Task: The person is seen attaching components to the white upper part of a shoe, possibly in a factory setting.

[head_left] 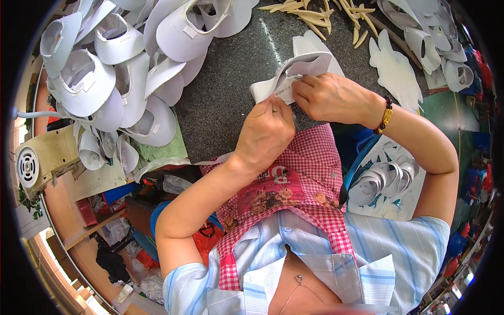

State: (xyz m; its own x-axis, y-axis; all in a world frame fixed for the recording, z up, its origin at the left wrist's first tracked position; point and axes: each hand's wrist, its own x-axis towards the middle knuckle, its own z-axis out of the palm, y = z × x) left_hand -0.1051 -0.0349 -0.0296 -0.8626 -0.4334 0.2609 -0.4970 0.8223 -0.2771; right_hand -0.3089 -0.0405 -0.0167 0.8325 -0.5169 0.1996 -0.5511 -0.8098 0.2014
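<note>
A white shoe upper (310,63), curved and with a padded-looking rim, is held over the dark worktop (220,79). My left hand (265,131) pinches its near left end between thumb and fingers. My right hand (336,97) is closed on its inner edge at the right, where a pale strip with small print shows between the two hands. The right fingertips are partly hidden by the upper's folded edge. Behind it, flat white pieces (311,43) lie on the worktop.
Many white uppers (86,81) are piled at the left, beside a beige machine (44,157). Cream curved strips (315,18) lie at the far edge. A stack of flat white pieces (394,68) and more uppers (420,44) sit at right. Curled white pieces (383,181) rest below my right arm.
</note>
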